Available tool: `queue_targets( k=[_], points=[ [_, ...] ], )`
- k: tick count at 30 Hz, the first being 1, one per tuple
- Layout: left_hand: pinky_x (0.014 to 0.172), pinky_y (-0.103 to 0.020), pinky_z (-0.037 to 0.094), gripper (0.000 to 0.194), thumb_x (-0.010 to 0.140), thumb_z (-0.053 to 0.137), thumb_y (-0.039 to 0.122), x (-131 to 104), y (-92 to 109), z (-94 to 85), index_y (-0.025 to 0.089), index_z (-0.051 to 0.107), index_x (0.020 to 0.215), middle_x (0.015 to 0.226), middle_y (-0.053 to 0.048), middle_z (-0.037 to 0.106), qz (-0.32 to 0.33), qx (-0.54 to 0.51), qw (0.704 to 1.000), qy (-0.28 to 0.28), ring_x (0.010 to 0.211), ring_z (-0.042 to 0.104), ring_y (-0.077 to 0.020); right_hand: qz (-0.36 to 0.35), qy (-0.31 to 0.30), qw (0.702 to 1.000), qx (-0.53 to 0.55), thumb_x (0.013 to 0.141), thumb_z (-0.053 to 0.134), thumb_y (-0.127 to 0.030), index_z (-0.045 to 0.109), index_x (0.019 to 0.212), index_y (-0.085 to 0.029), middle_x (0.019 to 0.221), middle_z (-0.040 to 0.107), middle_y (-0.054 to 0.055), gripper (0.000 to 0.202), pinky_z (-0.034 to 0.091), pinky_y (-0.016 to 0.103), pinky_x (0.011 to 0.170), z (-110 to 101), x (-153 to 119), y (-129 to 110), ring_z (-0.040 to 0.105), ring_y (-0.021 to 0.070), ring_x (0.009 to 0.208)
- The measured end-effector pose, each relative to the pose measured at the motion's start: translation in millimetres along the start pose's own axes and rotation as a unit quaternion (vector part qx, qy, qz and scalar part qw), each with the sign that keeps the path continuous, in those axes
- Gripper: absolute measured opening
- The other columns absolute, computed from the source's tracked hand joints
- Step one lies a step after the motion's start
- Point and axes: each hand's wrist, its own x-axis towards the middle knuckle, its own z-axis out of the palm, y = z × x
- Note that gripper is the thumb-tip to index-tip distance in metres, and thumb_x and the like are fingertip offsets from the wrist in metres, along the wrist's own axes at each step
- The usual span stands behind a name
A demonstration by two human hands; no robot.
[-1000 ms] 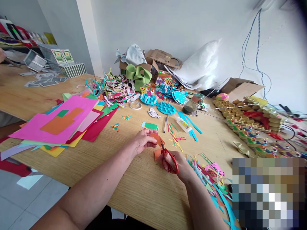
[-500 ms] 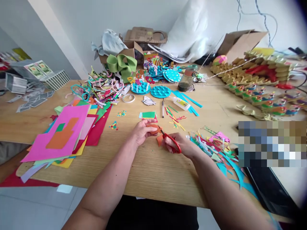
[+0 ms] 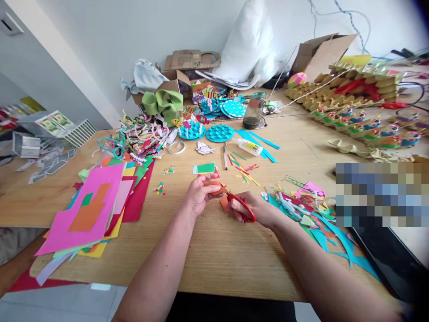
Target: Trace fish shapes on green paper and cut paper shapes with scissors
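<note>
Near the middle of the table, my left hand pinches a small piece of orange paper. My right hand grips red-handled scissors, whose blades meet the right edge of that paper. An orange offcut lies on the wood just under the blades. Beyond my left hand is a small green paper rectangle on other paper scraps. A white fish cutout, a pen and a glue bottle lie farther back.
Stacked coloured sheets lie at left, with a person's arm beyond the table's edge. Paper scraps spread at right. Blue scalloped discs, a glass jar and egg cartons stand at the back.
The camera view has shifted and tilted slightly. Both hands stay together at the orange paper, with the scissors still at its edge. The other person's arm shows more at left.
</note>
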Motion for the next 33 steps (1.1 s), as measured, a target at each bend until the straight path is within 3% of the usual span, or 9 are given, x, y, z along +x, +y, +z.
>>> queue_targets(
  k=[7, 17, 20, 24, 33],
  points=[
    [0.064, -0.029, 0.054, 0.053, 0.055, 0.08, 0.012, -4.0, 1.7, -3.4, 0.013, 0.055, 0.101, 0.076, -0.004, 0.068, 0.012, 0.005, 1.0, 0.004, 0.068, 0.065, -0.016, -0.016, -0.015, 0.999, 0.043, 0.071, 0.052, -0.076, 0.059, 0.078, -0.012, 0.049, 0.051, -0.002, 0.066, 0.027, 0.02, 0.041, 4.5, 0.2, 2.0, 0.04, 0.0071, 0.042],
    [0.064, -0.028, 0.054, 0.059, 0.055, 0.082, 0.015, -13.4, -11.3, -10.0, 0.014, 0.052, 0.105, 0.076, -0.001, 0.067, 0.015, -0.025, 1.0, -0.005, 0.065, 0.066, -0.0146, -0.025, -0.035, 0.999, 0.025, 0.069, 0.052, -0.079, 0.059, 0.076, -0.012, 0.05, 0.051, -0.002, 0.068, 0.027, 0.02, 0.041, 9.0, 0.2, 5.6, 0.04, 0.007, 0.042],
    [0.051, -0.023, 0.051, 0.058, 0.056, 0.082, 0.019, -13.4, -12.7, -10.1, 0.015, 0.052, 0.106, 0.071, 0.003, 0.064, 0.005, -0.005, 1.0, -0.012, 0.055, 0.064, -0.013, -0.024, -0.036, 0.998, 0.037, 0.068, 0.053, -0.079, 0.058, 0.076, -0.012, 0.05, 0.051, -0.002, 0.067, 0.028, 0.02, 0.041, 8.7, 0.9, 6.3, 0.04, 0.0067, 0.042],
    [0.031, -0.015, 0.03, 0.058, 0.056, 0.081, 0.024, -11.2, -11.3, -13.8, 0.016, 0.052, 0.106, 0.071, 0.004, 0.063, 0.007, 0.027, 1.0, 0.009, 0.04, 0.056, -0.008, -0.021, -0.04, 0.998, 0.034, 0.069, 0.053, -0.078, 0.056, 0.07, -0.013, 0.049, 0.05, -0.002, 0.064, 0.028, 0.02, 0.041, 9.0, 1.1, 4.8, 0.04, 0.0066, 0.042],
    [0.046, -0.018, 0.045, 0.055, 0.055, 0.083, 0.022, -11.6, -8.7, -13.3, 0.016, 0.054, 0.101, 0.076, -0.001, 0.067, 0.025, 0.028, 0.999, 0.009, 0.058, 0.067, -0.0144, -0.01, -0.029, 0.999, 0.022, 0.066, 0.058, -0.076, 0.055, 0.068, -0.014, 0.049, 0.051, -0.002, 0.062, 0.028, 0.019, 0.039, 8.2, 0.5, 1.6, 0.042, 0.0071, 0.041]
  ],
)
